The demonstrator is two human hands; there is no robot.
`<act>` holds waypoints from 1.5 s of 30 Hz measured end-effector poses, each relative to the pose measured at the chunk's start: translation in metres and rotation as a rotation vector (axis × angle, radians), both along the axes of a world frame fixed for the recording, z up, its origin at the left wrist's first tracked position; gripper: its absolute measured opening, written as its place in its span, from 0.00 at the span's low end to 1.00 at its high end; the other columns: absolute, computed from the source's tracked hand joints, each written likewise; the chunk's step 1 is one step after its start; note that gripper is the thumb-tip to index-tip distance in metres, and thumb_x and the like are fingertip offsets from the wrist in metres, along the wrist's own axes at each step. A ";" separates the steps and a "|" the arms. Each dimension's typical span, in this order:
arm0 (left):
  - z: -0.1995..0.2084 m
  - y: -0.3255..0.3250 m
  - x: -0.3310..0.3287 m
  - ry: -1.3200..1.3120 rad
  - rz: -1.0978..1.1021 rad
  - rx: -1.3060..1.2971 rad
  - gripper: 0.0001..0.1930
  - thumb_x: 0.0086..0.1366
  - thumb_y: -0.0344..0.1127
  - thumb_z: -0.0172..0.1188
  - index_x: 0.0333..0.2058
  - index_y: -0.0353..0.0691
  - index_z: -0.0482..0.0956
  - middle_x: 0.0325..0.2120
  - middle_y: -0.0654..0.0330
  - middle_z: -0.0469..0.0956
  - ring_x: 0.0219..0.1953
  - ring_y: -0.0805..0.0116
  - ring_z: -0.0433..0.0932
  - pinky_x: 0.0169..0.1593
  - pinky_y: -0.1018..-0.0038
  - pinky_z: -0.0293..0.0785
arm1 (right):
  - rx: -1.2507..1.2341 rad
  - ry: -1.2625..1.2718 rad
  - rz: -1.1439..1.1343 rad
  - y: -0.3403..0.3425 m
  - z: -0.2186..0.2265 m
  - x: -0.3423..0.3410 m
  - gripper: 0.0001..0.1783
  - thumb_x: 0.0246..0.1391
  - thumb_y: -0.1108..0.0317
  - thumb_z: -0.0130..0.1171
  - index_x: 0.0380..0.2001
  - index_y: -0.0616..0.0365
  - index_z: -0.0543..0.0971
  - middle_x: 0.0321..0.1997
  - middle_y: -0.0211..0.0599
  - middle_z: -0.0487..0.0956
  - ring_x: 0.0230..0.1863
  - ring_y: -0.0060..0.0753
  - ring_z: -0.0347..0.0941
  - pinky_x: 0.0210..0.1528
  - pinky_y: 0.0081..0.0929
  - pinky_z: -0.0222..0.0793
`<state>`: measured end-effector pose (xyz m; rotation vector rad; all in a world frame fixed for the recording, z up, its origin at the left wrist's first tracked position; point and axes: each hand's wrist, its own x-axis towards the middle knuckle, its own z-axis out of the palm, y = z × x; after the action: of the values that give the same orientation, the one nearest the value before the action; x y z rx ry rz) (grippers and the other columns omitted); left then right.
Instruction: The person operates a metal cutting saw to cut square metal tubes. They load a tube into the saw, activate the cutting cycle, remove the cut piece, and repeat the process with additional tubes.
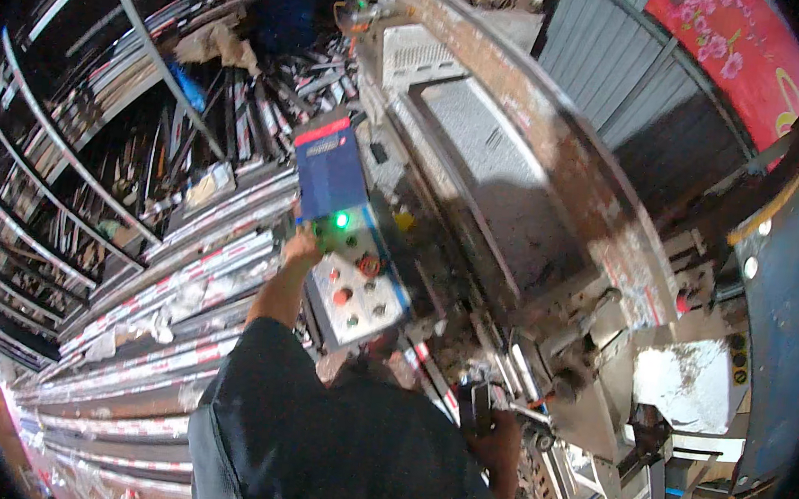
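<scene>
A tilted control panel (364, 296) with a pale face, blue edges, several knobs and a red push button (340, 297) lies in front of me. A green light (342, 219) glows near its top. My left hand (302, 247) is at the panel's upper left corner with its fingers curled in toward a control there; what they grip is too small to make out. A dark blue board with a red top strip (331, 172) joins the panel's far end. Lower right, my right hand (499, 441) is beside a dark block-shaped part (476, 409); its fingers are largely hidden.
Long red-and-white wrapped bars (163, 348) are stacked to the left, near a metal rack frame (66, 154). A long rusty machine beam (564, 107) curves along the right. White paper-like sheet (687, 384) lies on the machine at right. Scrap strips pile up at the far left.
</scene>
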<state>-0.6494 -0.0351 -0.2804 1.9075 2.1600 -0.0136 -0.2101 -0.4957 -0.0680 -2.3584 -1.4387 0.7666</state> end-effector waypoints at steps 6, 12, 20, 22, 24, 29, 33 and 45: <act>-0.012 0.049 -0.012 0.070 -0.200 -0.151 0.28 0.75 0.58 0.53 0.62 0.46 0.79 0.57 0.44 0.82 0.56 0.44 0.86 0.55 0.48 0.84 | 0.006 0.042 -0.072 0.030 0.006 -0.026 0.31 0.42 0.48 0.81 0.44 0.57 0.87 0.42 0.52 0.83 0.46 0.61 0.82 0.49 0.52 0.78; -0.023 0.060 -0.014 -0.042 -0.047 -0.089 0.24 0.78 0.52 0.46 0.47 0.44 0.88 0.48 0.48 0.89 0.52 0.47 0.88 0.55 0.53 0.84 | -0.100 0.024 -0.082 0.042 0.011 -0.016 0.31 0.42 0.48 0.81 0.46 0.56 0.87 0.43 0.52 0.84 0.47 0.60 0.83 0.51 0.51 0.78; 0.015 0.047 0.069 -0.103 -0.003 0.366 0.30 0.61 0.48 0.71 0.56 0.35 0.75 0.57 0.43 0.76 0.65 0.41 0.72 0.65 0.48 0.74 | -0.015 0.000 -0.153 0.033 0.019 -0.011 0.29 0.45 0.49 0.78 0.46 0.59 0.88 0.45 0.54 0.85 0.47 0.62 0.83 0.51 0.53 0.79; 0.018 0.037 0.101 -0.428 -0.206 0.564 0.29 0.60 0.44 0.73 0.54 0.34 0.76 0.51 0.43 0.77 0.57 0.39 0.74 0.61 0.46 0.73 | -0.074 -0.036 -0.108 0.028 0.017 -0.006 0.31 0.45 0.49 0.78 0.48 0.58 0.88 0.45 0.53 0.85 0.47 0.63 0.83 0.52 0.53 0.79; 0.043 0.016 0.185 -0.594 -0.270 0.421 0.35 0.54 0.41 0.78 0.58 0.36 0.73 0.55 0.42 0.74 0.60 0.38 0.71 0.63 0.44 0.68 | -0.028 -0.004 -0.157 0.011 0.009 -0.003 0.36 0.47 0.42 0.77 0.52 0.57 0.86 0.51 0.52 0.83 0.51 0.62 0.82 0.54 0.52 0.79; 0.095 -0.029 0.351 -0.676 -1.046 0.570 0.43 0.54 0.46 0.79 0.65 0.39 0.71 0.64 0.38 0.70 0.69 0.33 0.65 0.72 0.39 0.60 | 0.058 0.099 -0.398 -0.006 0.038 -0.017 0.36 0.46 0.45 0.79 0.54 0.56 0.85 0.51 0.51 0.82 0.52 0.60 0.82 0.55 0.52 0.79; 0.187 -0.010 0.458 -0.619 -1.469 0.742 0.43 0.54 0.50 0.78 0.65 0.40 0.72 0.71 0.37 0.65 0.74 0.32 0.61 0.74 0.38 0.60 | 0.138 0.061 -0.516 -0.039 0.026 -0.024 0.39 0.44 0.46 0.80 0.56 0.57 0.84 0.53 0.50 0.82 0.54 0.60 0.82 0.57 0.52 0.79; 0.325 0.137 0.599 -0.121 -1.517 0.664 0.59 0.46 0.63 0.82 0.75 0.45 0.68 0.72 0.47 0.69 0.77 0.37 0.59 0.76 0.41 0.59 | 0.133 0.112 -0.889 -0.080 0.034 -0.056 0.38 0.49 0.40 0.78 0.55 0.56 0.85 0.53 0.51 0.84 0.54 0.57 0.83 0.58 0.47 0.80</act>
<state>-0.0500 0.1019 0.0450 3.2312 0.1760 0.5394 -0.2657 -0.5755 -0.0337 -2.4303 -0.2803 0.5044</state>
